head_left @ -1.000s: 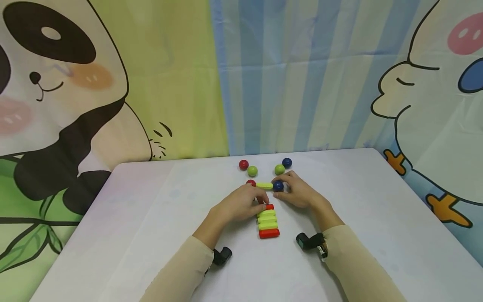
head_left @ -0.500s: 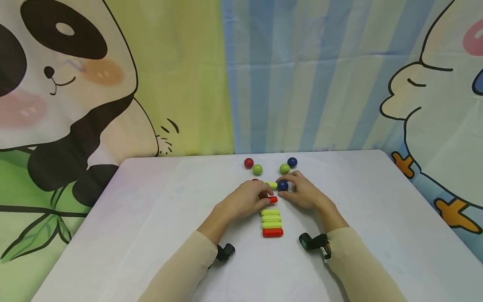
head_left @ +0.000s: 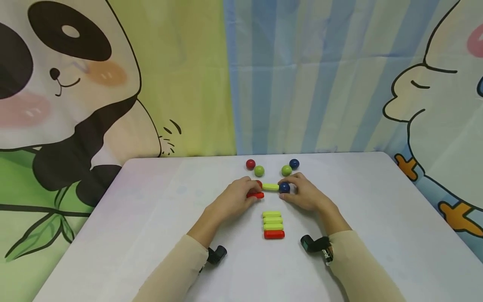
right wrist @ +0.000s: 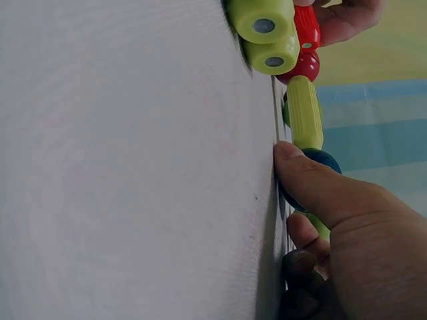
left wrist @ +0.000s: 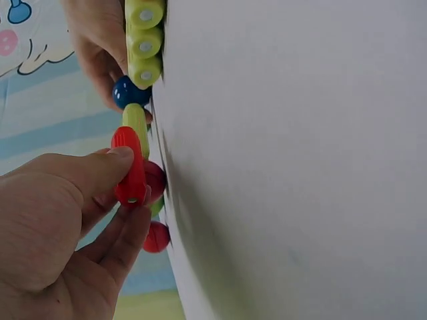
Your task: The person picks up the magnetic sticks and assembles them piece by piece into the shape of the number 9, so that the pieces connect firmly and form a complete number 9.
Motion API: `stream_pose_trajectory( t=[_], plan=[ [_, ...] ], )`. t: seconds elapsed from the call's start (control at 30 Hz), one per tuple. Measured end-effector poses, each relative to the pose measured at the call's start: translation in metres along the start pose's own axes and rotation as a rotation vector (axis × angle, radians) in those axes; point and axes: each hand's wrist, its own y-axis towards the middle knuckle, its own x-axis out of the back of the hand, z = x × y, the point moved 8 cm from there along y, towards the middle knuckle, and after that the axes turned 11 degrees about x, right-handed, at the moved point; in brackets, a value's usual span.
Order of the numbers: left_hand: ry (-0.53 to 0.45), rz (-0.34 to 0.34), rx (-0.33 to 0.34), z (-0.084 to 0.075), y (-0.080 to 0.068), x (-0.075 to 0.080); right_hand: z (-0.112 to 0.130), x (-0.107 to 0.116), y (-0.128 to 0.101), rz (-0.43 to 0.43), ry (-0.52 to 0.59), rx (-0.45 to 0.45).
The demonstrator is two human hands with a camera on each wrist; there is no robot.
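My left hand (head_left: pixel 235 198) pinches a red rod (left wrist: pixel 131 167) between thumb and fingers, close beside a red ball (left wrist: pixel 155 181). From that ball a yellow-green rod (head_left: pixel 270 187) runs across to a dark blue ball (head_left: pixel 284 187). My right hand (head_left: pixel 306 193) grips the blue ball, thumb on the near side and fingers on the far side. In the right wrist view the yellow-green rod (right wrist: pixel 306 113) touches both balls. Nearer me, several yellow-green rods (head_left: pixel 272 220) lie side by side, with another red rod (head_left: pixel 274 234) at the near end of the row.
Behind the hands lie a red ball (head_left: pixel 250 164) with a green ball (head_left: pixel 259 170), and a blue ball (head_left: pixel 294 164) with another green ball (head_left: pixel 286 170). All rest on a white table (head_left: pixel 151 218). A printed curtain (head_left: pixel 181 84) hangs at the back edge.
The left hand has lifted the far red rod off the row and carried it away and leftward to the red ball. The right hand stays on the blue ball.
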Motion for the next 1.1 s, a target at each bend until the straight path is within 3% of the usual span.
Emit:
stream_pose_trajectory(
  t=[0.27, 0.4, 0.93, 1.1],
  plan=[
    [-0.017, 0.004, 0.113, 0.013, -0.003, 0.003, 0.000, 0.000, -0.001, 0.002, 0.014, 0.012],
    [-0.048, -0.008, 0.136, 0.015, -0.003, 0.004, 0.001, 0.001, -0.002, -0.001, 0.011, -0.001],
    [-0.223, -0.095, 0.291, 0.020, -0.009, -0.005, -0.003, 0.001, -0.006, -0.006, 0.003, -0.023],
    [-0.227, -0.131, 0.324, 0.021, -0.007, -0.009, -0.002, 0.002, -0.005, 0.001, 0.030, -0.034]
  ],
)
